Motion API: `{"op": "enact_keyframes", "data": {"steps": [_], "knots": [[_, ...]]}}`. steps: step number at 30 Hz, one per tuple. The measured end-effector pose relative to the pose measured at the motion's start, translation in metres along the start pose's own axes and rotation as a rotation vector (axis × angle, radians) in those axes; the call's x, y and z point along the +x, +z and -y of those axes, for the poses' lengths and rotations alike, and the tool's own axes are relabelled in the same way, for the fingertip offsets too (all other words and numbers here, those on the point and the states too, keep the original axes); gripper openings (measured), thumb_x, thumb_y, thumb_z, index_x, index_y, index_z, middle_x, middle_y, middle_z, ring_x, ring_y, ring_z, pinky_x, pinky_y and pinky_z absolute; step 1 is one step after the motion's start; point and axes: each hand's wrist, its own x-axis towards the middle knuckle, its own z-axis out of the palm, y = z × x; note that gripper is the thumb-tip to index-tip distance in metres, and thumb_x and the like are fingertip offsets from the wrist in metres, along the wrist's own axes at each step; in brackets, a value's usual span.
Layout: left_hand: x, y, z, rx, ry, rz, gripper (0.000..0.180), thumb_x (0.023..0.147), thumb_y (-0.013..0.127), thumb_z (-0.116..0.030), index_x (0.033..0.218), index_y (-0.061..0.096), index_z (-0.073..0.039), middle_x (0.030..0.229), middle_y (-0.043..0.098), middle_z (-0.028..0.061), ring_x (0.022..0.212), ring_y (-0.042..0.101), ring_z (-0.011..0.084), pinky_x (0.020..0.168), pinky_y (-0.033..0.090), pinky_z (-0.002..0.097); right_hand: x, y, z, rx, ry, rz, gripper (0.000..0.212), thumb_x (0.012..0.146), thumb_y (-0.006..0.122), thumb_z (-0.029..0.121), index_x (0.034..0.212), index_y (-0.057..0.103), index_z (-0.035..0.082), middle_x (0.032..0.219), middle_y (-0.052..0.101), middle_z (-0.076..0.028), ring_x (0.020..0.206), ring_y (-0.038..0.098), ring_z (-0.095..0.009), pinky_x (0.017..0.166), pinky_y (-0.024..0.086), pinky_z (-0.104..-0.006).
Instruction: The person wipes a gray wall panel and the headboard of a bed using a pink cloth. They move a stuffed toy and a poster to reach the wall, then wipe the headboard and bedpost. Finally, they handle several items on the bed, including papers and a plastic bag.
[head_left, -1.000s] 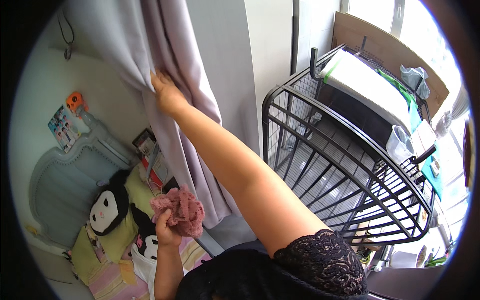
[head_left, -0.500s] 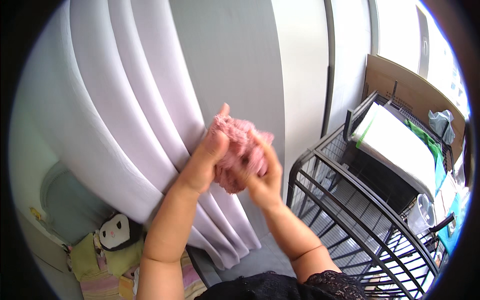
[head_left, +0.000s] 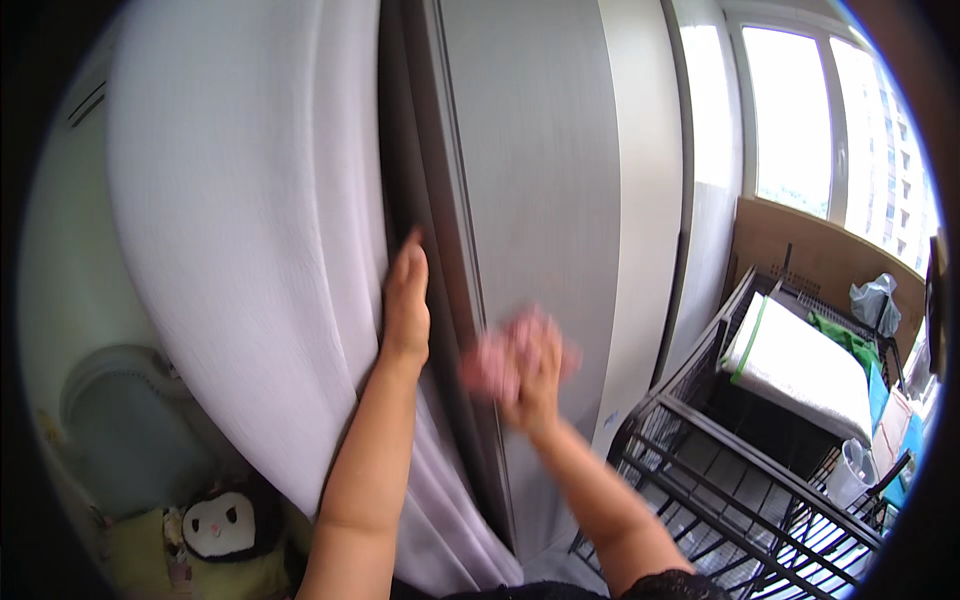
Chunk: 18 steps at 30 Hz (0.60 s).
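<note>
I see my left hand flat and open-fingered against the white curtain; my right hand grips a blurred pink cloth before the grey panel.

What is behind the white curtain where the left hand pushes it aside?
The left hand holds back the white curtain, uncovering a dark frame edge beside a grey panel. Whatever lies behind the rest of the curtain is covered.

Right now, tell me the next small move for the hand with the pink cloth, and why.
Probably press the pink cloth flat onto the grey panel. The right hand holds it bunched up close to that surface, while the left hand keeps the white curtain pushed aside, leaving the panel bare.
</note>
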Motion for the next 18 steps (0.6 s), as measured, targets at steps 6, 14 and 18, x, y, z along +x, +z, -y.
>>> {"op": "enact_keyframes", "data": {"steps": [6, 14, 18], "knots": [[0.006, -0.012, 0.004, -0.264, -0.080, 0.223, 0.083, 0.094, 0.018, -0.067, 0.147, 0.029, -0.004, 0.152, 0.029, 0.0107, 0.143, 0.019, 0.0232, 0.116, 0.010, 0.0378, 0.025, 0.007, 0.022, -0.041, 0.105, 0.040, 0.052, 0.077, 0.062, 0.030, 0.127, 0.061, 0.016, 0.143, 0.038, -0.025, 0.135, 0.028, -0.050, 0.110, 0.020, -0.0604], [0.033, -0.062, -0.004, -0.359, -0.137, 0.446, 0.107, 0.074, 0.004, -0.088, 0.152, -0.003, -0.014, 0.152, 0.029, 0.0168, 0.145, 0.015, 0.0295, 0.115, -0.006, 0.0477, 0.478, 0.037, 0.005, -0.269, 0.022, -0.264, 0.061, 0.081, 0.062, 0.036, 0.137, 0.047, 0.016, 0.136, 0.046, -0.020, 0.127, 0.041, -0.041, 0.104, 0.034, -0.0503], [0.039, -0.069, 0.009, -0.468, -0.181, 0.455, 0.112, 0.070, 0.008, -0.092, 0.152, -0.007, -0.018, 0.153, 0.025, 0.0198, 0.141, 0.025, 0.0312, 0.115, 0.006, 0.0448, 0.481, 0.042, 0.021, -0.387, 0.029, -0.306, 0.054, 0.080, 0.060, 0.035, 0.129, 0.053, 0.014, 0.131, 0.051, -0.021, 0.123, 0.046, -0.039, 0.101, 0.038, -0.0497]]}}
